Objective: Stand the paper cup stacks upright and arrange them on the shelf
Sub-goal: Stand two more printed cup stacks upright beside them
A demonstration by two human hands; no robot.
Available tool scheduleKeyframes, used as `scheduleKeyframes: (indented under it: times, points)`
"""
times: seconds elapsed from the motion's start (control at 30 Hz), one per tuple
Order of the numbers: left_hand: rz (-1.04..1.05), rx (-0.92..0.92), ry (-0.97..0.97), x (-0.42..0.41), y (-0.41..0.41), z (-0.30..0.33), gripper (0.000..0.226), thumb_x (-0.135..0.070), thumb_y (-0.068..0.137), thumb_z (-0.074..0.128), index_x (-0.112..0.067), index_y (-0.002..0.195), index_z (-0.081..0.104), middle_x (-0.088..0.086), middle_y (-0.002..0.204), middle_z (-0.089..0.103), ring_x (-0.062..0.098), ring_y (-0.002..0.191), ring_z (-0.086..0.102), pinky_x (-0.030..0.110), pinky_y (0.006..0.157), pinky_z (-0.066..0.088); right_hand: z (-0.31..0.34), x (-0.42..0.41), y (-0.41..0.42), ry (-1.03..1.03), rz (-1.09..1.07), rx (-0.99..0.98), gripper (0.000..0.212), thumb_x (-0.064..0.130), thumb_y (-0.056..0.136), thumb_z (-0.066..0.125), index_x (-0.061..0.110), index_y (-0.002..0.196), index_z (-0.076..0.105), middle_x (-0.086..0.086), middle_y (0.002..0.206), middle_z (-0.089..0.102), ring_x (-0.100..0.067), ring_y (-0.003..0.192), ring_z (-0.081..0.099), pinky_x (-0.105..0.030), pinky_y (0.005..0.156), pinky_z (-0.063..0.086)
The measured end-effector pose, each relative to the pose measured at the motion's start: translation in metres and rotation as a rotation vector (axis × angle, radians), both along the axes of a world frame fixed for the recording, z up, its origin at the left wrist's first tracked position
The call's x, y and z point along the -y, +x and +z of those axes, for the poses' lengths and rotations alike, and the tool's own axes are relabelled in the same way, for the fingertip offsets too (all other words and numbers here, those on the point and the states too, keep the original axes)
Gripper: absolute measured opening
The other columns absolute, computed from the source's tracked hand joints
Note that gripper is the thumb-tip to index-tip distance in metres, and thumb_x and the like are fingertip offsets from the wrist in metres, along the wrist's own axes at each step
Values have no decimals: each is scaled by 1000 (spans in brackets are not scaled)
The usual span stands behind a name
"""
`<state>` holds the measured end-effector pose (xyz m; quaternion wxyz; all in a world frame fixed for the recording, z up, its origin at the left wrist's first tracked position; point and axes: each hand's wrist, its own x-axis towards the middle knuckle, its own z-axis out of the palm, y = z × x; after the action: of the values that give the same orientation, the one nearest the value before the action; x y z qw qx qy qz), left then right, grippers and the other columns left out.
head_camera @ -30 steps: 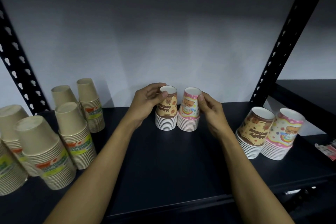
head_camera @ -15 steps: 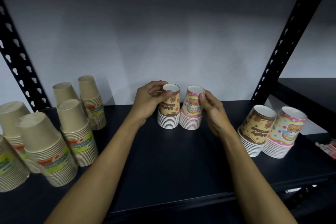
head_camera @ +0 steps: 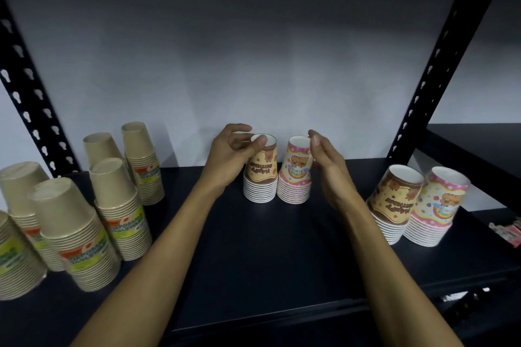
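Two short stacks of upside-down printed paper cups stand side by side at the back middle of the black shelf (head_camera: 267, 248): a brown-and-yellow stack (head_camera: 260, 177) and a pink stack (head_camera: 296, 177). My left hand (head_camera: 228, 157) is at the left of the brown stack, fingers spread, its thumb against the top rim. To the right of the pink stack is my right hand (head_camera: 327, 166), fingers loose, with only the thumb tip by the top cup. Both stacks stand upright.
Another brown stack (head_camera: 394, 200) and pink stack (head_camera: 439, 205) lean slightly at the right. Several plain kraft cup stacks (head_camera: 118, 205) fill the left end. Black perforated posts (head_camera: 431, 73) frame the shelf. A small pink packet (head_camera: 507, 229) lies at the far right edge.
Both hands have loosened from gripping the two middle stacks; the fingers have spread and drawn slightly away. The stacks stay in place.
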<state>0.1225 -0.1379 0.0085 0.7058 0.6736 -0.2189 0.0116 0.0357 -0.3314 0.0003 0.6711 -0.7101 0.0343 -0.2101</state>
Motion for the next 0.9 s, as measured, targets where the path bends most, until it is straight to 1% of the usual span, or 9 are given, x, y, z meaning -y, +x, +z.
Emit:
scheduleKeyframes:
  times: [0.07,0.13,0.23,0.33,0.43,0.53,0.63,0.73,0.9]
  points:
    - [44,61,39,-1,0,7,44,-38,86,74,-20,123,59,-4,114,69,-3,100,66,10,74,51,14,-2,-1,-266,-140,13,63,53,92,58,24,146,44,3,148,46,-12,131,48,-20,94,43]
    - [85,149,121,-2,3,11,44,-42,87,73,-22,124,60,-8,118,67,-1,105,63,10,80,49,30,1,2,-478,-216,13,60,47,94,61,23,145,44,1,147,45,-14,130,48,-21,93,42]
    - [94,219,295,1,9,16,41,-41,87,74,-24,123,65,-7,120,67,6,106,64,20,85,50,55,7,10,-789,-142,-140,58,40,94,64,16,144,48,-9,140,52,-23,126,53,-29,93,44]
    - [-15,189,471,3,17,21,44,-44,86,74,-25,124,67,-1,121,69,12,107,66,34,95,55,72,14,19,-1014,-29,-279,50,36,92,66,9,134,57,-14,131,60,-28,115,60,-32,88,47]
    - [-40,138,547,4,21,31,37,-43,84,76,-26,116,71,-1,115,71,15,104,68,43,93,57,85,21,28,-1118,58,-328,46,37,91,68,7,125,62,-13,126,63,-28,108,62,-34,86,51]
    - [-40,122,580,10,19,37,33,-42,83,78,-26,111,71,1,111,71,16,98,69,41,86,60,93,28,33,-1212,114,-338,46,37,92,68,6,125,62,-13,125,62,-29,109,61,-38,91,52]
    - [-45,114,587,24,14,39,40,-41,81,80,-22,115,71,3,111,70,18,97,69,41,85,61,97,41,36,-1274,139,-336,46,38,92,67,6,124,63,-12,124,61,-29,106,61,-37,87,52]
    - [-49,91,573,43,10,39,44,-41,77,83,-22,115,71,2,109,70,18,97,70,42,87,60,99,62,36,-1287,158,-358,45,37,91,69,5,122,64,-11,122,62,-28,104,63,-38,87,55]
    - [-71,75,531,89,2,41,39,-36,76,86,-20,109,73,-1,103,71,17,97,70,43,87,60,106,107,25,-1229,164,-422,45,37,88,73,8,120,65,-8,118,66,-24,101,64,-36,86,54]
